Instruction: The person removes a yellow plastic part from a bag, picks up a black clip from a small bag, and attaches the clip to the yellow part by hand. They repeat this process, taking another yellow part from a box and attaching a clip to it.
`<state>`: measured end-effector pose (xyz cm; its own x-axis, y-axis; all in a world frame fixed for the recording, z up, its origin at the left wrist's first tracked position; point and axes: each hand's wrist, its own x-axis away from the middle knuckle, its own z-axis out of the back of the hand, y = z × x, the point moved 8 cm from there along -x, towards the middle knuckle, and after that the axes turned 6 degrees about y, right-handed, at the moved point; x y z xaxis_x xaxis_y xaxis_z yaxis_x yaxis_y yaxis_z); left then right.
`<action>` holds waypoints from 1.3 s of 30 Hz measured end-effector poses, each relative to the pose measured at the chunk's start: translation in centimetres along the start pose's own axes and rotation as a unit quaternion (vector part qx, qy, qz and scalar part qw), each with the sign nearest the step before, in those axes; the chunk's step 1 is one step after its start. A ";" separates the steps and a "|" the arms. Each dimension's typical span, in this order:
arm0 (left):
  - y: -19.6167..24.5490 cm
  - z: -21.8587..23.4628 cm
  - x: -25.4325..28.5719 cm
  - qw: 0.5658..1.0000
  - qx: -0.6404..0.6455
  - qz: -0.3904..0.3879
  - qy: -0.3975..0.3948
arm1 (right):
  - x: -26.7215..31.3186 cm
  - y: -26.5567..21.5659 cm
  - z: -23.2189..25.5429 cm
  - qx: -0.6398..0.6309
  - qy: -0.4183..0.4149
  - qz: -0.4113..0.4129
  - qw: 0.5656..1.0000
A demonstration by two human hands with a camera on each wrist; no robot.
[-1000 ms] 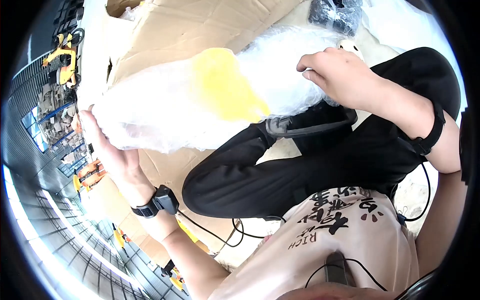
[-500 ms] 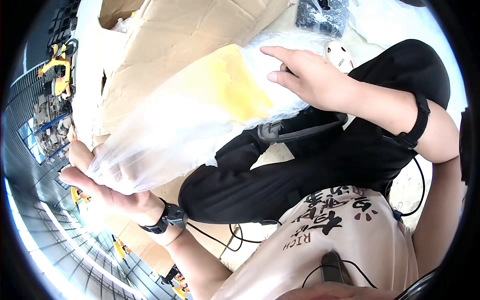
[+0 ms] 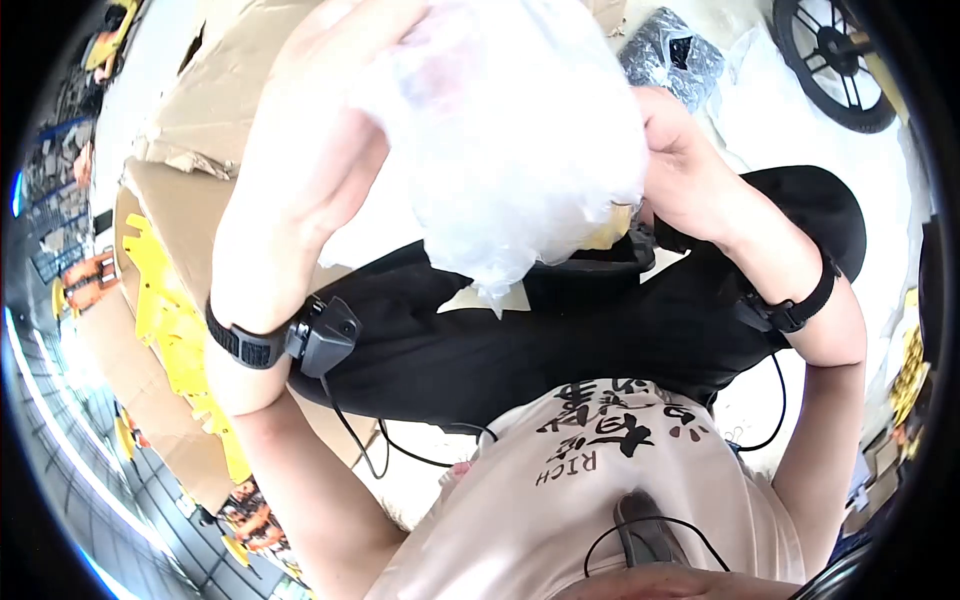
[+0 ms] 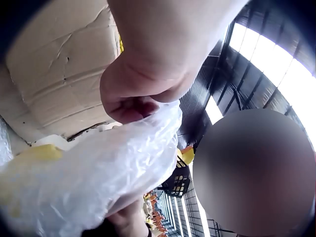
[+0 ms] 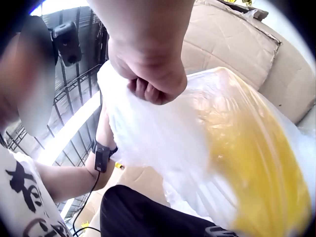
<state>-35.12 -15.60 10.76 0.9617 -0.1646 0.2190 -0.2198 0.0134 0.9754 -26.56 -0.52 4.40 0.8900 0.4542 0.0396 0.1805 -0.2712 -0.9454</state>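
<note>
Both hands, left hand (image 3: pixel 330 100) and right hand (image 3: pixel 680 170), grip a crinkled clear plastic bag (image 3: pixel 510 140) with a yellow piece (image 5: pixel 256 163) inside.

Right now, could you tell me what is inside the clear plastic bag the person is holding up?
Inside the plastic bag lies a yellow part, blurred by the crinkled film. Its exact shape cannot be seen. Both the left hand and right hand grip the bag.

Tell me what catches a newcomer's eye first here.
A crumpled clear plastic bag fills the upper middle of the head view, gripped by the left hand and right hand. A yellow part shows through it. Flattened cardboard lies behind, at left.
</note>
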 end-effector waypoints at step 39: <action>-12.2 -4.9 -1.4 0.929 -0.168 -0.132 -0.302 | -0.5 -1.9 5.8 0.157 0.315 0.007 0.936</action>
<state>-32.99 -10.71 -1.38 0.6852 -0.7282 0.0161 0.1723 0.1835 0.9678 -29.75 4.68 4.29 0.9793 -0.1660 0.1159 0.1232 0.0347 -0.9918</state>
